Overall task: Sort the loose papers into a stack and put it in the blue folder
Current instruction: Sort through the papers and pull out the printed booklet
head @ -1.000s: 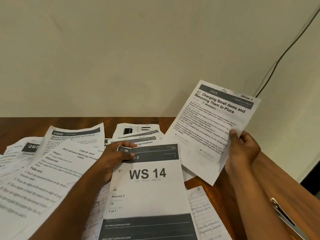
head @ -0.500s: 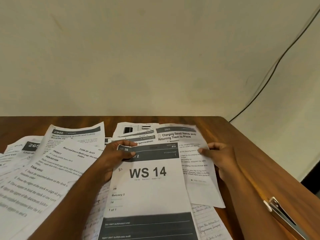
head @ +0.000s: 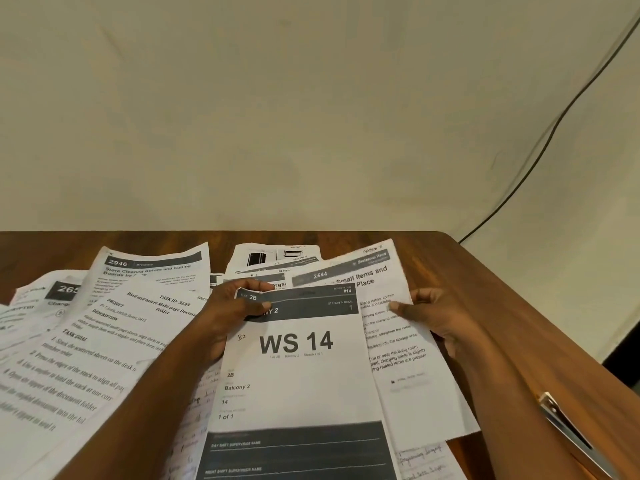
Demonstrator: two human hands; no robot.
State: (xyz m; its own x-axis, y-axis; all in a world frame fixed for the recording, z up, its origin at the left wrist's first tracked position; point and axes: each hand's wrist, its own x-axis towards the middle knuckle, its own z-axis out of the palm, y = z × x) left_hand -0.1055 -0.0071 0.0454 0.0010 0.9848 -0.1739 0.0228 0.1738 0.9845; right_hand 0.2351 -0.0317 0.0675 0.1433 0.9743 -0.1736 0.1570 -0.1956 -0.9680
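My left hand point(head: 235, 308) pinches the top left corner of the "WS 14" sheet point(head: 298, 382), thumb on its dark header. My right hand point(head: 433, 317) grips the right edge of the "2644 Charging Small Items" sheet point(head: 405, 358), which lies tucked under the right side of the WS 14 sheet. Loose printed papers lie spread over the left of the wooden table: a "Task ID 3649" sheet point(head: 86, 358), a "2946" sheet point(head: 152, 268) and a "265" sheet point(head: 52, 292). No blue folder is in view.
More sheets point(head: 273, 259) lie behind my hands near the wall. A handwritten page point(head: 426, 459) pokes out at the bottom. A metal clip point(head: 561, 420) sits at the table's right edge point(head: 519, 306). A black cable point(head: 540, 150) runs down the wall.
My right hand brought the 2644 sheet down from the air on the right and slid it beneath the WS 14 sheet. My left hand stayed on the WS 14 corner.
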